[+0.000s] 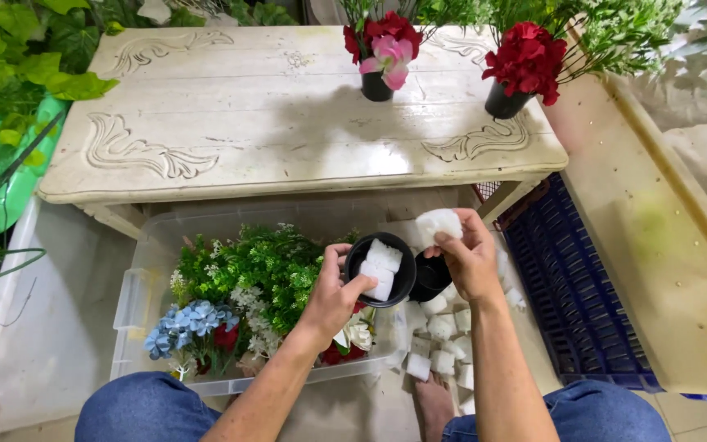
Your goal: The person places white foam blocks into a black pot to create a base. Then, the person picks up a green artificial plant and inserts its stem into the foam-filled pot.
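Head view, looking down past both knees. Left hand [333, 295] gripping a small black pot [380, 270] by the rim, tilted toward the camera, two white foam blocks [382, 263] already wedged inside. Right hand [468, 258] pinching another foam chunk [438, 223] just above and beside the pot. Second black pot [430, 277] right behind, contents hidden. Loose foam pieces [439, 336] scattered on the floor below. Clear bin of fake flowers [247, 286] to the left, untouched. Two finished pots with red blooms [525, 57] up on the carved white table [231, 115]. By the look of it: foam nearly packed, no stems in yet.
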